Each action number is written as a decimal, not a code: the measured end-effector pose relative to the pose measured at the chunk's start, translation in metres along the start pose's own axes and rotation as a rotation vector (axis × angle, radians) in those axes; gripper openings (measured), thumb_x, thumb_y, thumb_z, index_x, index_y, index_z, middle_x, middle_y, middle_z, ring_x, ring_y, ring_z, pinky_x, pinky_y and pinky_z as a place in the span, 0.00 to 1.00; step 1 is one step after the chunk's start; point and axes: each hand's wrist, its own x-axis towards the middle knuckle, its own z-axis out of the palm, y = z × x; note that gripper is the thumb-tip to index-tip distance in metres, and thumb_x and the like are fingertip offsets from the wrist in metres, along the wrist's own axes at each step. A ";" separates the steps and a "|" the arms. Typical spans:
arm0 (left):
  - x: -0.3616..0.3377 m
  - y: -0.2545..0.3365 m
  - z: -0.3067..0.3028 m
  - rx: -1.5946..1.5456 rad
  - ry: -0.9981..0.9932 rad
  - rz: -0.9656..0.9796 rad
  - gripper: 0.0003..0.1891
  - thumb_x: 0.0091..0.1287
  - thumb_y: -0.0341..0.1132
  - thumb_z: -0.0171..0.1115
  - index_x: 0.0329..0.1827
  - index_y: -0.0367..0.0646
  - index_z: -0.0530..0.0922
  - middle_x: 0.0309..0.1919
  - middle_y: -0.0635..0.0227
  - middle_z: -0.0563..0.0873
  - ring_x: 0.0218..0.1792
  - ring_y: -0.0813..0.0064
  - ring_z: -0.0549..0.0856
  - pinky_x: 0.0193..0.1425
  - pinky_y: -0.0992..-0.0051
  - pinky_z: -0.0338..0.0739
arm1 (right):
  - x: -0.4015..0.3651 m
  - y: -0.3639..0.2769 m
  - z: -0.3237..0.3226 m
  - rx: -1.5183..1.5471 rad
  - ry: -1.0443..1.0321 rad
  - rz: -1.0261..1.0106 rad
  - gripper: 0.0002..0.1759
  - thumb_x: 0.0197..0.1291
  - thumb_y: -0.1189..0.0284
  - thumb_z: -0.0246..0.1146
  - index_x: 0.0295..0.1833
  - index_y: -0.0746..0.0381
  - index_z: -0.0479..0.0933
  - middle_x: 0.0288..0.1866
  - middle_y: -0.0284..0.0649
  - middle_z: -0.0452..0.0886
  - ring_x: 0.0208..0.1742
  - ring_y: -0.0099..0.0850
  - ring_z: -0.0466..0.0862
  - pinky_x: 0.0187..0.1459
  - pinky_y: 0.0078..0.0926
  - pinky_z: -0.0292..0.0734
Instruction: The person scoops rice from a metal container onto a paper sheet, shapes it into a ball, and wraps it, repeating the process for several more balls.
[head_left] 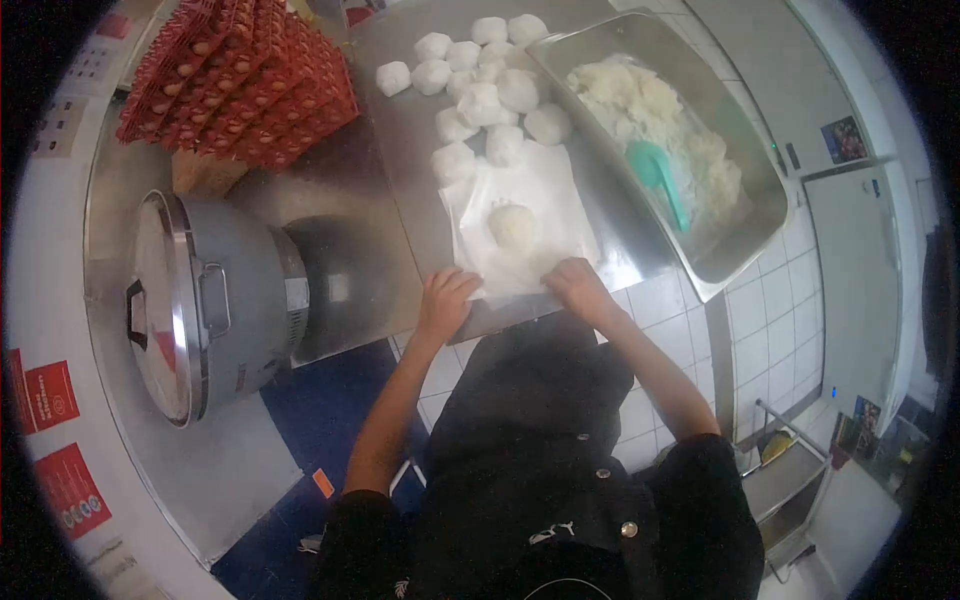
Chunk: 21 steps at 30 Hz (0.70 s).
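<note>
A round mound of rice [514, 228] lies on a stack of white paper sheets [560, 205] at the front of the metal counter. My left hand [447, 300] is closed at the near left corner of the top sheet. At the near right corner, my right hand [582, 290] pinches the sheet's edge. Several white paper-wrapped balls [503, 145] sit in a cluster beyond the stack, some touching its far edge. To the right, a deep steel pan [735, 262] holds loose white rice [630, 95] and a teal scoop [655, 172].
On the left stands a large grey rice cooker [235, 290] with its lid on. Stacked red egg trays [250, 80] full of eggs rise behind it. A metal cart [785, 480] is at the lower right, on the white tiled floor [770, 330].
</note>
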 end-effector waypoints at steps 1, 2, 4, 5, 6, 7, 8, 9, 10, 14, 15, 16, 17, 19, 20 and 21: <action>-0.007 0.000 0.007 -0.004 -0.012 0.008 0.17 0.57 0.29 0.67 0.51 0.47 0.85 0.53 0.69 0.87 0.61 0.62 0.78 0.68 0.58 0.67 | -0.007 -0.003 0.001 -0.018 -0.027 -0.023 0.10 0.58 0.76 0.62 0.46 0.60 0.79 0.42 0.40 0.78 0.53 0.42 0.77 0.59 0.41 0.69; -0.014 -0.003 0.012 -0.005 -0.019 0.015 0.17 0.56 0.28 0.67 0.50 0.47 0.86 0.53 0.69 0.87 0.61 0.62 0.78 0.68 0.58 0.67 | -0.011 -0.005 0.003 -0.040 -0.053 -0.050 0.10 0.58 0.76 0.62 0.46 0.60 0.79 0.42 0.41 0.78 0.53 0.43 0.77 0.59 0.40 0.69; -0.023 0.000 0.007 -0.093 0.023 0.012 0.16 0.57 0.28 0.66 0.49 0.46 0.86 0.52 0.68 0.88 0.59 0.61 0.79 0.66 0.59 0.69 | -0.010 -0.019 -0.007 0.007 -0.016 0.037 0.08 0.59 0.76 0.62 0.45 0.61 0.78 0.42 0.42 0.78 0.53 0.43 0.77 0.58 0.41 0.70; -0.025 0.001 0.008 -0.144 0.042 0.009 0.15 0.57 0.28 0.66 0.49 0.45 0.87 0.51 0.67 0.88 0.59 0.60 0.79 0.65 0.60 0.70 | -0.010 -0.024 -0.012 0.029 -0.002 0.085 0.08 0.60 0.76 0.62 0.45 0.61 0.78 0.42 0.42 0.78 0.53 0.44 0.77 0.58 0.41 0.70; -0.024 -0.002 0.010 -0.247 0.070 -0.044 0.14 0.57 0.28 0.65 0.48 0.44 0.87 0.50 0.66 0.88 0.58 0.59 0.80 0.64 0.60 0.71 | -0.008 -0.025 -0.012 0.055 0.055 0.135 0.07 0.61 0.76 0.62 0.45 0.62 0.78 0.42 0.43 0.78 0.51 0.44 0.78 0.56 0.41 0.71; -0.021 -0.008 0.013 -0.350 0.097 -0.099 0.13 0.58 0.29 0.65 0.46 0.43 0.87 0.48 0.64 0.88 0.56 0.58 0.81 0.63 0.59 0.72 | -0.003 -0.022 -0.009 0.081 0.111 0.182 0.06 0.62 0.75 0.63 0.45 0.62 0.78 0.42 0.44 0.79 0.49 0.44 0.79 0.54 0.40 0.72; -0.017 -0.013 0.017 -0.451 0.125 -0.157 0.12 0.58 0.30 0.64 0.45 0.42 0.87 0.47 0.62 0.89 0.55 0.56 0.81 0.62 0.59 0.73 | 0.003 -0.020 -0.005 0.108 0.167 0.227 0.06 0.63 0.75 0.63 0.44 0.63 0.78 0.41 0.46 0.79 0.47 0.44 0.80 0.52 0.39 0.74; -0.008 -0.016 0.020 -0.480 0.217 -0.196 0.10 0.63 0.34 0.63 0.42 0.38 0.85 0.42 0.55 0.89 0.48 0.52 0.84 0.56 0.57 0.76 | 0.011 -0.017 -0.001 0.175 0.213 0.293 0.06 0.64 0.74 0.64 0.44 0.64 0.78 0.40 0.46 0.80 0.44 0.44 0.80 0.49 0.39 0.74; 0.002 -0.024 0.026 -0.496 0.164 -0.339 0.11 0.66 0.36 0.63 0.42 0.37 0.85 0.39 0.55 0.88 0.45 0.54 0.84 0.52 0.59 0.76 | 0.021 -0.011 0.001 0.240 0.259 0.357 0.06 0.65 0.73 0.65 0.43 0.64 0.78 0.38 0.47 0.80 0.41 0.44 0.81 0.45 0.38 0.75; 0.040 -0.051 0.047 -0.508 0.137 -0.602 0.18 0.73 0.44 0.59 0.38 0.33 0.81 0.29 0.55 0.86 0.33 0.56 0.84 0.41 0.62 0.75 | 0.055 0.008 -0.004 0.327 0.336 0.489 0.12 0.64 0.69 0.69 0.39 0.67 0.78 0.32 0.48 0.82 0.30 0.43 0.82 0.35 0.36 0.76; 0.046 -0.051 0.048 -0.499 0.177 -0.593 0.20 0.74 0.46 0.58 0.38 0.33 0.80 0.28 0.55 0.85 0.30 0.56 0.84 0.39 0.61 0.74 | 0.062 0.012 -0.009 0.367 0.266 0.553 0.13 0.63 0.67 0.70 0.37 0.67 0.78 0.30 0.48 0.82 0.30 0.43 0.82 0.36 0.36 0.76; 0.049 -0.052 0.048 -0.458 0.168 -0.584 0.20 0.73 0.45 0.59 0.37 0.33 0.81 0.27 0.56 0.84 0.30 0.56 0.84 0.38 0.61 0.74 | 0.066 0.021 -0.008 0.330 0.227 0.536 0.13 0.63 0.67 0.70 0.38 0.67 0.78 0.31 0.48 0.83 0.31 0.43 0.82 0.36 0.36 0.77; 0.051 -0.052 0.049 -0.417 0.156 -0.576 0.19 0.73 0.45 0.59 0.37 0.33 0.81 0.26 0.56 0.84 0.30 0.55 0.84 0.38 0.62 0.75 | 0.069 0.030 -0.005 0.294 0.187 0.521 0.13 0.63 0.67 0.70 0.38 0.67 0.78 0.31 0.48 0.83 0.31 0.42 0.83 0.37 0.36 0.77; 0.054 -0.050 0.051 -0.339 0.183 -0.579 0.18 0.72 0.44 0.60 0.41 0.34 0.81 0.30 0.57 0.84 0.34 0.55 0.84 0.41 0.60 0.75 | 0.072 0.040 0.000 0.241 0.136 0.491 0.13 0.63 0.67 0.69 0.38 0.67 0.79 0.32 0.48 0.83 0.32 0.43 0.83 0.37 0.37 0.77; 0.052 -0.047 0.055 -0.303 0.216 -0.590 0.17 0.72 0.44 0.60 0.44 0.34 0.81 0.34 0.56 0.85 0.38 0.55 0.84 0.45 0.58 0.75 | 0.072 0.043 0.004 0.226 0.124 0.479 0.13 0.63 0.67 0.69 0.38 0.67 0.79 0.32 0.48 0.84 0.32 0.43 0.83 0.37 0.37 0.77; 0.052 -0.043 0.059 -0.265 0.250 -0.600 0.17 0.71 0.44 0.61 0.47 0.35 0.81 0.39 0.56 0.86 0.42 0.54 0.84 0.48 0.56 0.74 | 0.073 0.043 0.008 0.212 0.113 0.467 0.12 0.63 0.67 0.69 0.39 0.67 0.79 0.32 0.48 0.84 0.33 0.43 0.84 0.38 0.37 0.77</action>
